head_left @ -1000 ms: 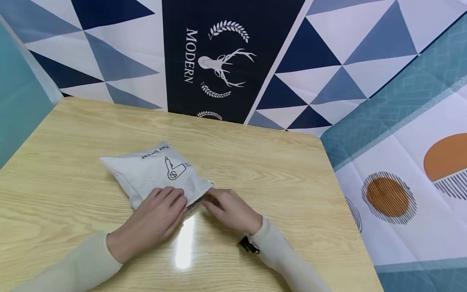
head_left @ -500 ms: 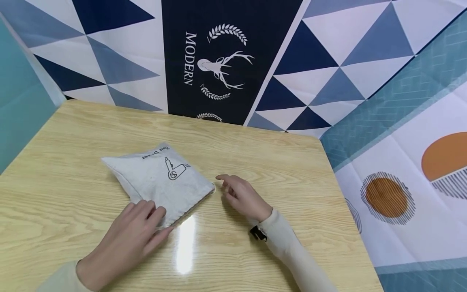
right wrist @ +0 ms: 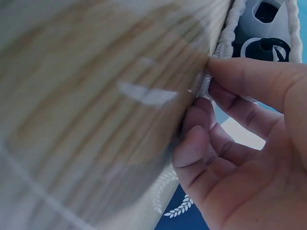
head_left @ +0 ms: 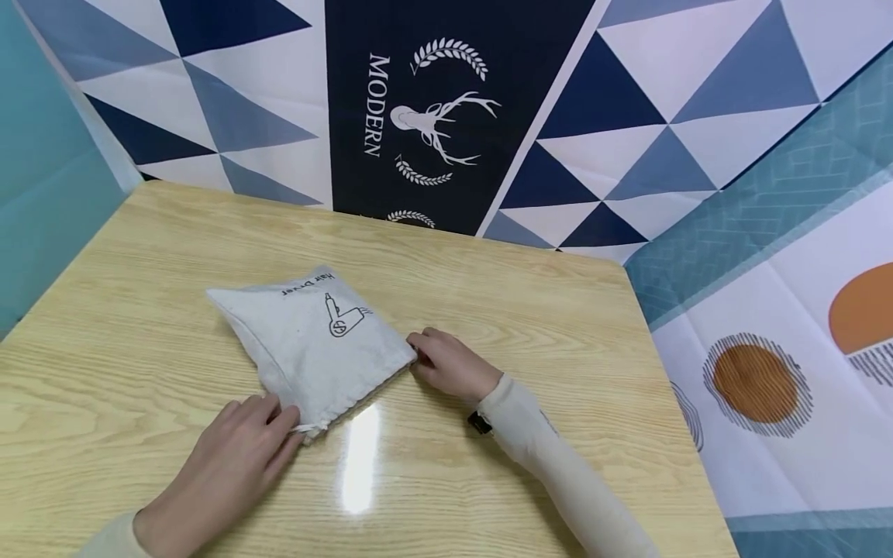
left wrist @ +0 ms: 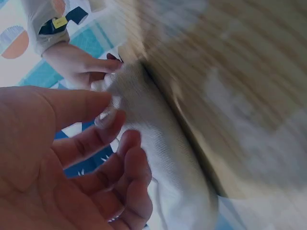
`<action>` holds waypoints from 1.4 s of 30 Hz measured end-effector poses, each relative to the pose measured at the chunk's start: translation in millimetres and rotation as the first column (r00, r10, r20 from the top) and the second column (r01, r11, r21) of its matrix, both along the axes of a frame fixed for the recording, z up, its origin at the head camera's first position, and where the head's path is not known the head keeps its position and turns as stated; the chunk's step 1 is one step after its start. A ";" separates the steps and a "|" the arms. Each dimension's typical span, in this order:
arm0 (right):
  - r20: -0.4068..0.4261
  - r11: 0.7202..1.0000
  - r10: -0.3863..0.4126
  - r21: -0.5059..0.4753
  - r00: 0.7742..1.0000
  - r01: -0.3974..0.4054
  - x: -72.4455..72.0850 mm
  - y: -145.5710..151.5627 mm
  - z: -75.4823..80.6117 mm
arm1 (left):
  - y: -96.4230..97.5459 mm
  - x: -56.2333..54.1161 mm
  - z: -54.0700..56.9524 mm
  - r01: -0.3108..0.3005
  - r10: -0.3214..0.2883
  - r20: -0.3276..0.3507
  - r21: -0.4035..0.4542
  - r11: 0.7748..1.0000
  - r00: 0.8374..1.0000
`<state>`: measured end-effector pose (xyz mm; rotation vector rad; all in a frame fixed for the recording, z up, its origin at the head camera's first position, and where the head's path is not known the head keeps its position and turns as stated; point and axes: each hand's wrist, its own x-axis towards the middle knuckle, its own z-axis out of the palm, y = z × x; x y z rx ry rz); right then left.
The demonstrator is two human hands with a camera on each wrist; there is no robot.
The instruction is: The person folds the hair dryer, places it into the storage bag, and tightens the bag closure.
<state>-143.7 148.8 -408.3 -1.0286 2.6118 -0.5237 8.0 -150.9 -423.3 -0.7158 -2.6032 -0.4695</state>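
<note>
A light grey drawstring pouch [head_left: 324,360] lies on the table in the head view, printed with "Hair Dryer" and a line drawing of one. Its mouth edge faces the front right. My left hand [head_left: 226,446] pinches the near corner of that mouth, by the white drawstring [head_left: 307,428]; thumb and index finger meet there in the left wrist view. At the opposite corner, my right hand [head_left: 453,363] pinches the edge between thumb and fingers. The right wrist view looks into the mouth, where a white and black object [right wrist: 264,33] shows partly; the rest is hidden by cloth.
The pale wood table [head_left: 530,310] carries a bright light reflection [head_left: 359,457] in front of the pouch. Patterned cloth [head_left: 446,116] hangs behind the far edge, and more printed cloth [head_left: 767,372] is at the right.
My left hand has slid from the middle of the pouch's mouth to its near corner. My right hand drew off to the right, then returned to the far corner. The mouth edge is now spread straighter.
</note>
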 end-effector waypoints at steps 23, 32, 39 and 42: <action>-0.170 0.988 0.155 0.055 0.973 -0.147 20.2 -15.2 14.8 | -59.4 -22.9 15.7 -0.135 0.135 0.028 -0.007 0.991 0.990; 0.071 0.995 0.097 0.011 0.993 -0.098 23.3 -9.6 37.6 | -66.6 -29.1 39.4 -0.073 -0.049 0.333 0.343 0.936 0.942; 0.367 0.979 0.167 -0.168 0.915 -0.112 8.7 0.0 35.5 | -73.4 -45.3 52.9 -0.033 -0.341 0.387 0.701 0.712 0.857; 0.421 0.961 0.135 -0.277 0.897 -0.015 6.3 2.4 38.3 | -76.0 -53.4 59.2 -0.061 -0.443 0.381 0.809 0.585 0.811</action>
